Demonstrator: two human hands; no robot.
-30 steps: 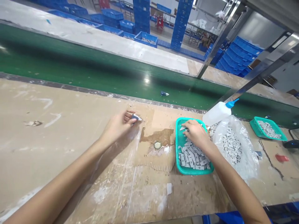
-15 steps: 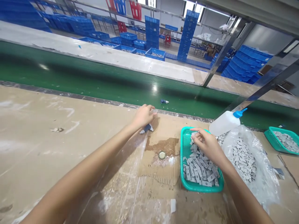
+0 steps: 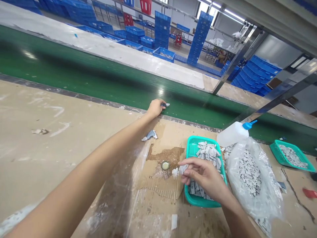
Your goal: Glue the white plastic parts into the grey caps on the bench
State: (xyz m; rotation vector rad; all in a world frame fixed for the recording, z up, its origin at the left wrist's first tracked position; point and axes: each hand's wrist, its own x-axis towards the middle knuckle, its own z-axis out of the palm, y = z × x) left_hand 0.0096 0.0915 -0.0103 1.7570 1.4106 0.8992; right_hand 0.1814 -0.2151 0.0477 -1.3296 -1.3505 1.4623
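Observation:
Out over the green conveyor belt (image 3: 104, 89), my left hand (image 3: 155, 107) has its fingers closed on a small dark-blue and white piece (image 3: 167, 104). A similar blue-grey and white piece (image 3: 151, 135) lies on the cardboard below that wrist. My right hand (image 3: 201, 175) pinches a small pale grey piece (image 3: 183, 169) over the left edge of the green basket (image 3: 188, 145), which holds many flat grey pieces (image 3: 209, 152). Left of these fingertips, a round cap (image 3: 165, 166) with a pale inside sits on a stained cardboard patch (image 3: 158, 183).
Behind the basket a white squeeze bottle (image 3: 232, 134) with a blue nozzle lies tilted. To its right are a clear plastic bag (image 3: 267, 198) of small parts and another green basket (image 3: 274, 150). A metal post (image 3: 226, 74) rises beyond the belt; blue crates (image 3: 162, 31) stand behind.
My left hand has reached forward onto the belt and taken hold of the blue and white piece there. My right hand has come back and left with a pale grey piece.

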